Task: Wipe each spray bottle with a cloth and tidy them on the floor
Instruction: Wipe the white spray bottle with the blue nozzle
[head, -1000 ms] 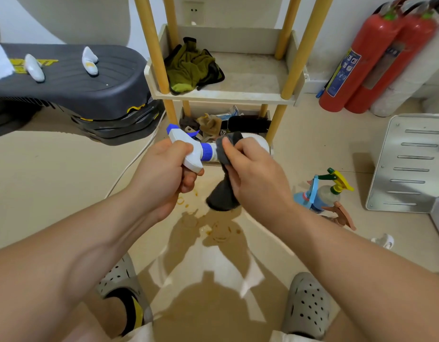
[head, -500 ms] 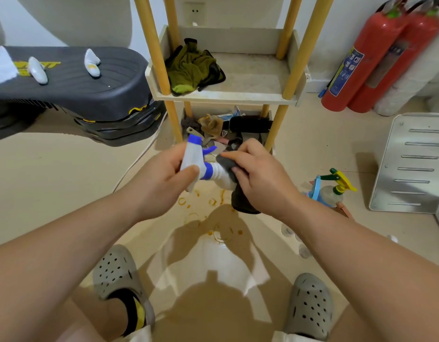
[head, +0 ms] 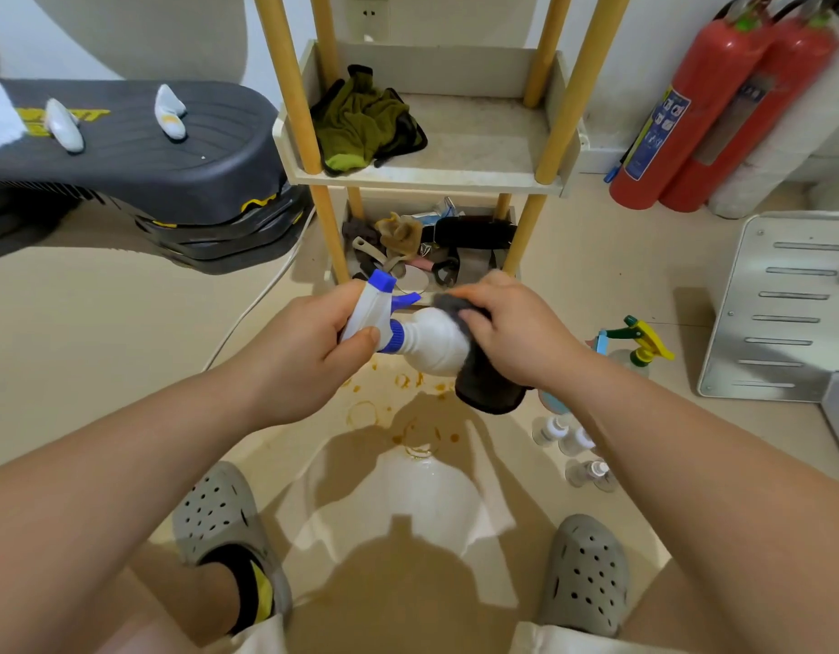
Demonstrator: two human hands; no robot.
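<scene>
The white spray bottle is held sideways above the floor. The left hand has its fingers clamped round the blue-tipped trigger head. The right hand curls its fingers over a dark cloth, pressing it against the bottle's body, with the cloth's tail hanging below. At 3 o'clock from it a yellow-trigger bottle stands on the floor, partly hidden by the right forearm. Small clear bottles lie at 4 o'clock, and a wooden shelf stands at 12 o'clock. Brown stains mark the floor beneath.
</scene>
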